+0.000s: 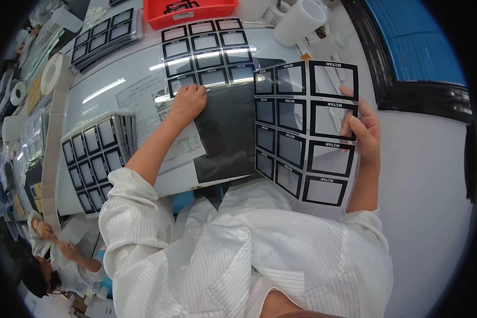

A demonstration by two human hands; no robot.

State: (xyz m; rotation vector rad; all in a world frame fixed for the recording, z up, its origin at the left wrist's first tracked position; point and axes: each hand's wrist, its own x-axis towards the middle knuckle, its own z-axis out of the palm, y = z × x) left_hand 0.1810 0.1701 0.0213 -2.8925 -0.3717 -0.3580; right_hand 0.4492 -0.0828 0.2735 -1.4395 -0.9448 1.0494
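Observation:
My right hand (363, 127) holds a clear film sheet (306, 132) printed with rows of black rectangular frames by its right edge, thumb in front and fingers showing through from behind. The sheet stands tilted up off the table and bends along its length. My left hand (190, 102) is closed, its fingers curled at the near left corner of another such framed sheet (206, 58) lying flat on the table. Its fingertips are hidden, so whether they pinch that sheet does not show. A dark grey flat panel (225, 138) lies between my hands.
Stacks of framed sheets stand at the left (93, 159) and far left (103, 37). A red tray (191, 13) with black pieces is at the back, beside a white cylinder (301, 21). Printed paper (183, 146) lies under my left forearm. Another person (63, 259) works at lower left.

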